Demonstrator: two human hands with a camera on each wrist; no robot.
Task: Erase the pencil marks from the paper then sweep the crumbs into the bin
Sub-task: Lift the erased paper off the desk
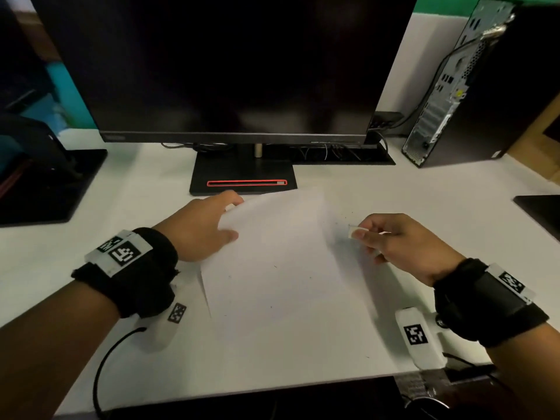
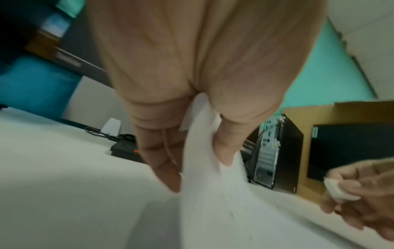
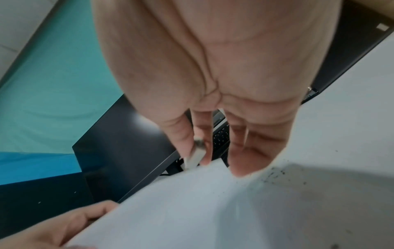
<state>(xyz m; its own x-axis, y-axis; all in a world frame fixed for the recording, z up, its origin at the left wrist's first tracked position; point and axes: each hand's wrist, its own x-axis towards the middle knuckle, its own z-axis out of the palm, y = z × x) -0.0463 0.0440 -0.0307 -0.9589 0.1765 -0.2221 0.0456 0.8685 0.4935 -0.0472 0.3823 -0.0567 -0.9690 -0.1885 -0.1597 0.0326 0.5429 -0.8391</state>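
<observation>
A white sheet of paper (image 1: 281, 268) lies on the white desk, its far left corner lifted. My left hand (image 1: 209, 225) pinches that corner between thumb and fingers; the left wrist view shows the paper (image 2: 204, 168) curling up between them. My right hand (image 1: 394, 241), at the sheet's right edge, pinches a small white eraser (image 1: 355, 231), which also shows as the eraser (image 2: 336, 190) and, edge on, as the eraser (image 3: 197, 155). Dark eraser crumbs (image 3: 277, 175) lie scattered on the desk by the paper's right edge, and a few specks dot the sheet. No bin is in view.
A dark monitor (image 1: 230, 65) on a black stand (image 1: 242, 177) stands just behind the paper. A computer tower (image 1: 472, 86) is at the back right. Black pads lie at the far left (image 1: 45, 189) and right (image 1: 542, 210). The desk's front edge (image 1: 242, 392) is close to me.
</observation>
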